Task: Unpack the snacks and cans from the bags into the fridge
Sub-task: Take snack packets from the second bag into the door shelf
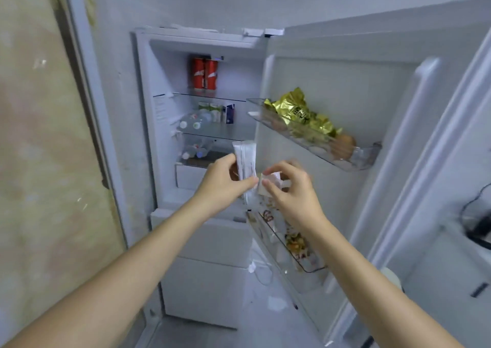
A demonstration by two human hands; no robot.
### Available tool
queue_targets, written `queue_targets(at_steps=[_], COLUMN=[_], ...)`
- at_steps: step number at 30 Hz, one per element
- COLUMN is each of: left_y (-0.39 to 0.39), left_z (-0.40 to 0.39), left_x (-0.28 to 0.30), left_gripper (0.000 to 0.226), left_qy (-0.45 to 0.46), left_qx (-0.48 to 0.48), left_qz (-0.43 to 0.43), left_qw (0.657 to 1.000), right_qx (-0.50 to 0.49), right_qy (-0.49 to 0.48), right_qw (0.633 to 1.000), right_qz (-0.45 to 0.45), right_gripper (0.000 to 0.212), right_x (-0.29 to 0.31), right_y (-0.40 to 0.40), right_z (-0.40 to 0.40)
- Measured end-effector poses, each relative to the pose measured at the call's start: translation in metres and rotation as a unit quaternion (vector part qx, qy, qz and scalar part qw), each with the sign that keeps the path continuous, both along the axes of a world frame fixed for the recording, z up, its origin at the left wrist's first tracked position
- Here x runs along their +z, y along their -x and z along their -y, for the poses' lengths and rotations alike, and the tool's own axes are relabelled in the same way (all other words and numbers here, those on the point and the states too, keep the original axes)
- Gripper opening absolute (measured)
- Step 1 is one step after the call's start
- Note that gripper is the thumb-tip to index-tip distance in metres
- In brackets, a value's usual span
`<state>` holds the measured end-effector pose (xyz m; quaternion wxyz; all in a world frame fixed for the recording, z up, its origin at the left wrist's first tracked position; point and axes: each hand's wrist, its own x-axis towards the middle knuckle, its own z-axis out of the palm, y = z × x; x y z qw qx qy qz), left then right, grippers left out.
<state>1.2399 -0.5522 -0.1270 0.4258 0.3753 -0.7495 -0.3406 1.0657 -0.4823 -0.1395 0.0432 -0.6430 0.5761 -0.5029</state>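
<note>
Snack packet [245,167] upright in left hand [223,185]; right hand [289,191] pinches smaller packet [269,184].

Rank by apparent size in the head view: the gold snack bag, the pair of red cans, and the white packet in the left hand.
1. gold snack bag in the upper door bin, clearly largest.
2 and 3. pair of red cans on the top shelf and the white packet in the left hand look alike; the packet is nearer the camera, so no ranking.

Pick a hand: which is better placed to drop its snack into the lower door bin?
Right, probably. The right hand pinches a small packet almost directly above the lower door bin; the left hand holds a long white packet nearer the shelves.
</note>
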Motion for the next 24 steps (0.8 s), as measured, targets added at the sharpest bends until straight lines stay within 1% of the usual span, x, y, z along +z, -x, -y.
queue_targets(at_steps=[4,8,12,14,17,18,21,24], left_y=[0.06,0.094,0.109,0.109,0.1,0.095,0.073,0.037], left_z=[0.002,0.009,0.013,0.016,0.023,0.024,0.031,0.041], left_x=[-0.032,-0.06,-0.083,-0.093,-0.103,-0.102,-0.093,-0.076], left_gripper=[0.029,0.03,0.041,0.053,0.08,0.084,0.077,0.075], left_qy=[-0.037,-0.059,-0.076,-0.077,-0.037,-0.013,0.06,0.095], left_qx=[-0.044,-0.067,-0.05,-0.046,-0.017,0.004,0.06,0.088], left_qz=[0.005,0.008,0.064,0.113,0.219,0.246,0.261,0.274], left_qw=[0.998,0.996,0.994,0.99,0.975,0.969,0.962,0.953], right_qx=[-0.075,-0.132,-0.164,-0.162,-0.152,-0.153,-0.14,-0.102], right_qy=[-0.044,-0.096,-0.149,-0.188,-0.246,-0.251,-0.227,-0.177], right_qw=[0.996,0.984,0.969,0.959,0.941,0.937,0.944,0.961], right_qz=[-0.026,-0.068,-0.112,-0.137,-0.177,-0.191,-0.193,-0.187], right_gripper=[0.02,0.023,0.026,0.024,0.025,0.025,0.026,0.027], right_x=[-0.032,-0.058,-0.078,-0.086,-0.094,-0.095,-0.086,-0.067], right_y=[0.03,0.044,0.049,0.052,0.053,0.053,0.045,0.025], right_z=[-0.016,-0.02,-0.021,-0.019,-0.01,-0.006,0.008,0.032])
